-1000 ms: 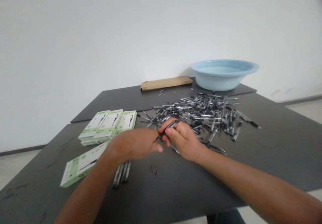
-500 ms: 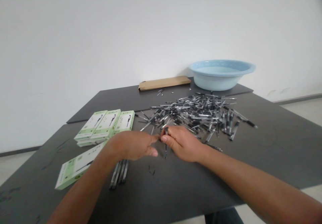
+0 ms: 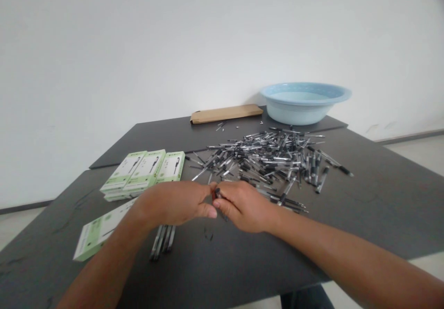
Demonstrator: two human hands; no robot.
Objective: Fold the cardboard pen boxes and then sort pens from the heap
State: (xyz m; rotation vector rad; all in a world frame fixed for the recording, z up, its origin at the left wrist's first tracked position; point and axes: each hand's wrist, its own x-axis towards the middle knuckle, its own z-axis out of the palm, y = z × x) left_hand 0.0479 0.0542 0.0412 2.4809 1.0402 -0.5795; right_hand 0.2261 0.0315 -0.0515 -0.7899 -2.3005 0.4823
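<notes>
My right hand (image 3: pixel 244 207) is closed on a dark pen (image 3: pixel 218 192), whose black end stands up between thumb and fingers. Its lower part shows faintly beneath the hand. Close beside it, my left hand (image 3: pixel 180 203) has its thumb stretched out and apart from the fingers; the fingertips meet the right hand at the pen and are partly hidden. Several pens (image 3: pixel 163 242) lie side by side on the dark table under my left wrist. Just beyond my right hand spreads a large heap of loose pens and pen parts (image 3: pixel 274 156).
Green and white pen boxes (image 3: pixel 142 170) are stacked at the left, with a single box (image 3: pixel 99 232) nearer, partly behind my left forearm. A flat brown cardboard piece (image 3: pixel 227 114) and a light blue basin (image 3: pixel 305 105) stand at the back near the wall.
My right hand has moved slightly left and nearer with the pen, which now tilts more. Both hands have come together, and more pens show beyond the right hand.
</notes>
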